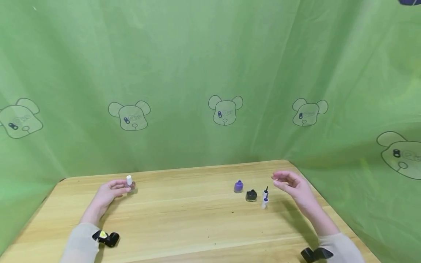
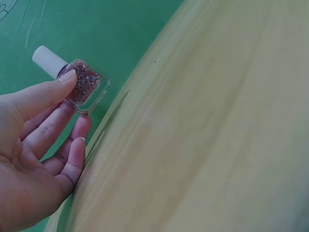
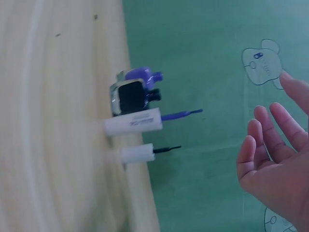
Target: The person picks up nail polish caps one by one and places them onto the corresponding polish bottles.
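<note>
My left hand [image 1: 110,193] pinches a small nail polish bottle [image 2: 86,86] between thumb and fingers. Its white cap [image 2: 49,62] is on, and dark reddish glitter shows through the glass. On the right, my right hand [image 1: 294,186] is raised above the table with loosely bent fingers and holds nothing. Nearest to it stand two white caps, one with a purple brush [image 3: 134,122] and one with a black brush [image 3: 137,153], both brush up. Beside them are an uncapped purple polish bottle [image 1: 238,186] and an uncapped black polish bottle [image 1: 251,195].
A wooden table [image 1: 171,223] lies beneath both hands, with a few small dark specks on it. Green curtains [image 1: 184,65] printed with bear heads hang behind and at the sides. Black straps with small devices [image 1: 106,238] sit on both wrists.
</note>
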`<act>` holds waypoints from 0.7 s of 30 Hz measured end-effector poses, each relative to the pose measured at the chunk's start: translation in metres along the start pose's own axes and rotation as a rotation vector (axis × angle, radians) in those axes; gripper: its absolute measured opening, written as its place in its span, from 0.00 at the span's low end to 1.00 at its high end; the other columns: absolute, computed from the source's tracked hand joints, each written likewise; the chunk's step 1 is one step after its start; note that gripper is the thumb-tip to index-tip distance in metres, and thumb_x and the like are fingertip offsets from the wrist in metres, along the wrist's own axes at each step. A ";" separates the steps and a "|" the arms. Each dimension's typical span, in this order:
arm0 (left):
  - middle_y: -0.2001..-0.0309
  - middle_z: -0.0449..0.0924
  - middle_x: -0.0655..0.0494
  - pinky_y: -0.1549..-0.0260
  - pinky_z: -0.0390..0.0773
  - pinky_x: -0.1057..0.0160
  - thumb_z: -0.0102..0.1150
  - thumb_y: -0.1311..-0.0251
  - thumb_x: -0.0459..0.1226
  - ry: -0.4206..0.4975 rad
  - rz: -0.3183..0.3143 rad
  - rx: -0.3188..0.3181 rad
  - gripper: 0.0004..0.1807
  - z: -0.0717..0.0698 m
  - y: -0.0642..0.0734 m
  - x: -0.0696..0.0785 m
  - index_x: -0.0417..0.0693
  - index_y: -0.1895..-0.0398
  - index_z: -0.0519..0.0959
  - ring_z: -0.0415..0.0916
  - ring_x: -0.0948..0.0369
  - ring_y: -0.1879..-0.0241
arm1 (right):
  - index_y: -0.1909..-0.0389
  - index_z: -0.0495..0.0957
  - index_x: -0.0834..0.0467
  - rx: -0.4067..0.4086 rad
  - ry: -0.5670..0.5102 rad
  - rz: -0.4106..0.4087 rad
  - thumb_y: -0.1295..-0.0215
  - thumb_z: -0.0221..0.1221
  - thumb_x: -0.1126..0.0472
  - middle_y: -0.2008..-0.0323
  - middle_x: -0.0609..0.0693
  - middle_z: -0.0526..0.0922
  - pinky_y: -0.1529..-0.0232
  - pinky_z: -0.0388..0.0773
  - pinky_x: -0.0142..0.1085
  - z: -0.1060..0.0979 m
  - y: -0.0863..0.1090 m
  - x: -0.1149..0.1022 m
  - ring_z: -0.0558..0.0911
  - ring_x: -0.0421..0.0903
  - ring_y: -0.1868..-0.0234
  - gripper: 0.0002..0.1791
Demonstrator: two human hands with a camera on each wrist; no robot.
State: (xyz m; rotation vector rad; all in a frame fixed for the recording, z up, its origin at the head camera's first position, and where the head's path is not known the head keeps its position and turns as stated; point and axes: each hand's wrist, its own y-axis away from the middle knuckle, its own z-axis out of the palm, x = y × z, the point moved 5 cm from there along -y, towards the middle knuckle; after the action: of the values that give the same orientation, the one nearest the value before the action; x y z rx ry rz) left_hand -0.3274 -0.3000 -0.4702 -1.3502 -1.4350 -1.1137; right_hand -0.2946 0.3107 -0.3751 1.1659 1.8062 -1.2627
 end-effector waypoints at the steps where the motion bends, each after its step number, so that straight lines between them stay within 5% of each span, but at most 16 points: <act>1: 0.65 0.83 0.78 0.57 0.79 0.70 0.67 0.43 0.37 0.008 -0.003 0.001 0.24 0.000 0.000 -0.001 0.40 0.44 0.76 0.79 0.75 0.61 | 0.46 0.73 0.69 -0.012 0.014 -0.010 0.36 0.60 0.69 0.56 0.36 0.82 0.55 0.78 0.22 0.000 0.001 0.001 0.79 0.33 0.57 0.18; 8: 0.61 0.85 0.71 0.58 0.79 0.74 0.68 0.44 0.35 -0.014 0.012 -0.012 0.26 0.001 -0.003 -0.001 0.32 0.44 0.74 0.78 0.77 0.62 | 0.39 0.68 0.69 -0.069 0.109 0.009 0.37 0.62 0.66 0.50 0.39 0.79 0.51 0.76 0.20 0.000 0.008 0.014 0.77 0.34 0.52 0.27; 14: 0.55 0.87 0.58 0.58 0.78 0.75 0.68 0.46 0.34 -0.063 -0.005 -0.017 0.27 0.000 -0.002 0.000 0.30 0.43 0.73 0.78 0.77 0.62 | 0.39 0.69 0.66 -0.089 0.170 0.042 0.38 0.63 0.63 0.47 0.53 0.79 0.51 0.76 0.22 0.000 0.013 0.024 0.77 0.35 0.51 0.27; 21: 0.57 0.87 0.59 0.57 0.76 0.80 0.69 0.46 0.34 -0.062 -0.039 -0.046 0.23 -0.001 0.000 -0.002 0.35 0.47 0.77 0.80 0.75 0.62 | 0.39 0.69 0.64 -0.137 0.212 0.095 0.38 0.63 0.61 0.45 0.63 0.78 0.52 0.76 0.24 0.002 0.018 0.037 0.77 0.36 0.51 0.27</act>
State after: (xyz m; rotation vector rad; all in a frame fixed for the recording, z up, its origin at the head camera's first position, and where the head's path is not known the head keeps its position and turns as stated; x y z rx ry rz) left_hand -0.3277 -0.3013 -0.4722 -1.4058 -1.4941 -1.1454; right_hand -0.2928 0.3227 -0.4142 1.3316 1.9304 -0.9755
